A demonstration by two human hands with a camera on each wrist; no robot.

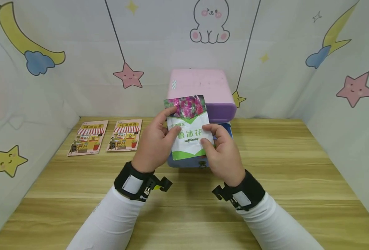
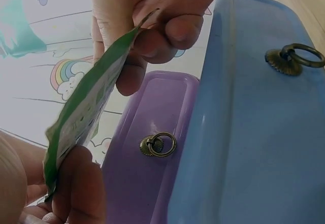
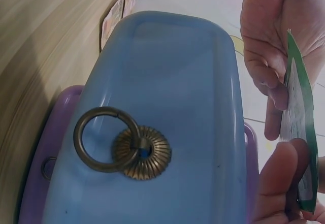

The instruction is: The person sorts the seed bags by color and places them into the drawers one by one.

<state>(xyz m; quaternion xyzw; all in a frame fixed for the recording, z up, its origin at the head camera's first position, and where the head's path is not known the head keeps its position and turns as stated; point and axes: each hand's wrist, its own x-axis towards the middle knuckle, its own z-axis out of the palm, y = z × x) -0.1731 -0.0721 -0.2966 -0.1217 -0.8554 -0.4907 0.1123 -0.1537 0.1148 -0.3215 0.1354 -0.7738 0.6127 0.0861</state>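
Both hands hold up a seed packet (image 1: 189,130) with pink flowers, a white middle and green edges. My left hand (image 1: 156,142) pinches its left side, thumb on the front. On the right side, my right hand (image 1: 223,154) pinches the lower part between thumb and fingers. Behind and below the packet is a blue drawer (image 3: 177,82) with a brass ring pull (image 3: 106,139), pulled out from a pink and purple drawer box (image 1: 200,83). The packet hides most of the drawer's inside in the head view. Seen edge-on in the left wrist view, the packet (image 2: 86,107) bends slightly.
Two pink packets with striped awnings, one packet (image 1: 89,138) left of the other packet (image 1: 125,135), lie flat at the table's back left. The wooden table (image 1: 281,166) meets a printed cloth backdrop (image 1: 159,45) behind and at both sides.
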